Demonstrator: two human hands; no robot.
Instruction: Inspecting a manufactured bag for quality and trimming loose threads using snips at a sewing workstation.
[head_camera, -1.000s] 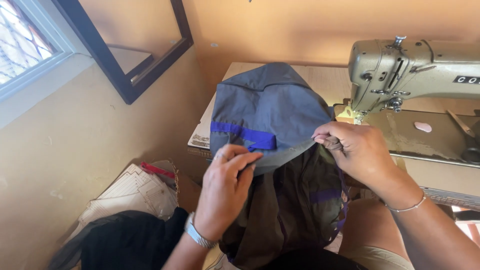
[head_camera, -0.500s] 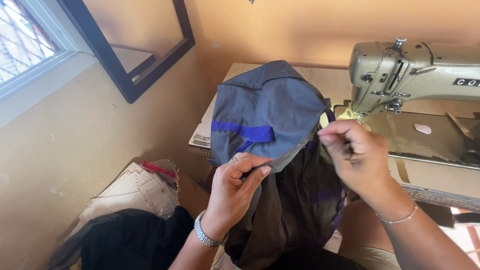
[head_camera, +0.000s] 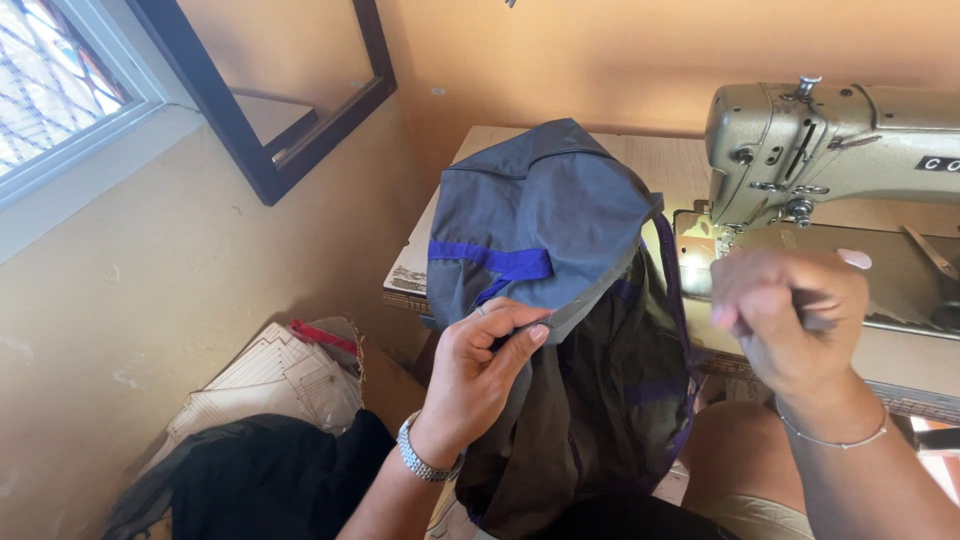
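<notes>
A: Status: the left hand (head_camera: 480, 365) has thumb and fingers pinched shut on the edge of the grey garment (head_camera: 535, 215), near the purple band (head_camera: 490, 262). The garment hangs from the front edge of the sewing table (head_camera: 640, 160), at about 12 o'clock from that hand, and its dark lower part drops toward the lap.

B: Right hand?

A: The right hand (head_camera: 790, 320) is lifted at 3 o'clock of the garment, clear of the cloth, fingers curled together in a loose fist. Blurred, so whether it grips a thread or small tool can't be told.

B: Risks?

A: Three, as judged. One: only a single pinch holds the fabric. If it slackens, the weight below likely drags the garment off the table onto the paper patterns (head_camera: 290, 385) and black cloth (head_camera: 250, 470) at 8 o'clock.

B: Second?

A: The purple strap (head_camera: 672, 300) runs just beside the sewing machine (head_camera: 830, 140) base, at 1 o'clock of the right hand. A tug could snag it there.

B: Third?

A: If the right fist does hold a thread, a hard pull against that one pinch could pucker the seam or snap it.
</notes>
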